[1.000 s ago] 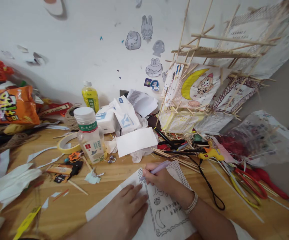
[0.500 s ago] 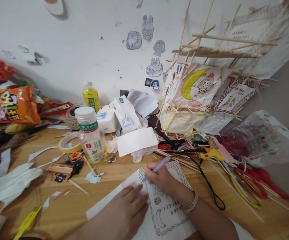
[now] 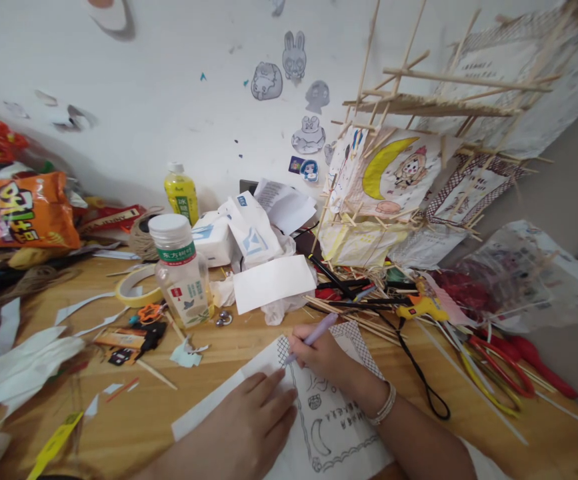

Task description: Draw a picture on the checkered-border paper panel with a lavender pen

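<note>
A sheet of white paper [image 3: 341, 433] lies on the wooden table, drawn on in black with a wavy border, a crescent moon, small figures, handwriting and crosshatched strips along its edges. My right hand [image 3: 313, 357] grips a light purple pen [image 3: 323, 329], its tip at the crosshatched strip near the paper's upper left. A bracelet [image 3: 385, 405] circles the right wrist. Flat on the paper's left part rests my left hand [image 3: 253, 417], fingers stretched out and holding nothing; it covers some of the sheet.
Behind the paper stand a clear bottle [image 3: 183, 280], tissue packs [image 3: 251, 227] and a blank white card [image 3: 275, 283]. At right are a stick frame [image 3: 433, 103] with drawn panels, a yellow glue gun [image 3: 421, 307] and red scissors [image 3: 503, 363]. Paper scraps [image 3: 23, 370] and tape [image 3: 136, 283] lie left.
Hardly anything differs: both hands keep their places, the pen tip staying at the crosshatched strip. The whole view has shifted very slightly.
</note>
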Tool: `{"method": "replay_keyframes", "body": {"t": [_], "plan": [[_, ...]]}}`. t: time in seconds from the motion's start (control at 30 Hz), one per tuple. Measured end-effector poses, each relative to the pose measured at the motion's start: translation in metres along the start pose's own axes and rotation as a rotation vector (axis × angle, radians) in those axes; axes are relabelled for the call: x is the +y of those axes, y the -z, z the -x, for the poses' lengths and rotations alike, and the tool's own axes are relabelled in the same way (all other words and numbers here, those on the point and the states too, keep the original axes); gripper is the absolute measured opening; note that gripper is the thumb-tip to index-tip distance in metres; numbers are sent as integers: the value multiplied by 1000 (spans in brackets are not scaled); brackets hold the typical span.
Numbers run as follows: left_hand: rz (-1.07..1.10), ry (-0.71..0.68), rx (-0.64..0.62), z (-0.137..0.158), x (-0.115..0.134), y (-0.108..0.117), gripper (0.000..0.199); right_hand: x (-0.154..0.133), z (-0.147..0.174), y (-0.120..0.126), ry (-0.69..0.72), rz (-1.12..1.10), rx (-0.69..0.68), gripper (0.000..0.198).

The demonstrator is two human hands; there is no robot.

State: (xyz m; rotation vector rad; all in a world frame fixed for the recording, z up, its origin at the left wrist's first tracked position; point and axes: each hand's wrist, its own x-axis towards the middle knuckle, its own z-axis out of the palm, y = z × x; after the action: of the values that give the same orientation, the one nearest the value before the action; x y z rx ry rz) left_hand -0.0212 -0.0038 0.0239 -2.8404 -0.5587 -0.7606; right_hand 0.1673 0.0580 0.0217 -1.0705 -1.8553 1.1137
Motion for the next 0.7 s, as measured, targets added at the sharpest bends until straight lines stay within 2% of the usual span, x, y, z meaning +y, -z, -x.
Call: {"method": "replay_keyframes", "body": {"t": [0.53, 0.7], "plan": [[-6, -6, 19, 1, 0, -2, 16, 0, -2, 1, -22, -14, 19, 29], [-18, 2, 16, 4, 1, -4, 13, -6, 2, 1, -94, -67, 51, 29]]}}
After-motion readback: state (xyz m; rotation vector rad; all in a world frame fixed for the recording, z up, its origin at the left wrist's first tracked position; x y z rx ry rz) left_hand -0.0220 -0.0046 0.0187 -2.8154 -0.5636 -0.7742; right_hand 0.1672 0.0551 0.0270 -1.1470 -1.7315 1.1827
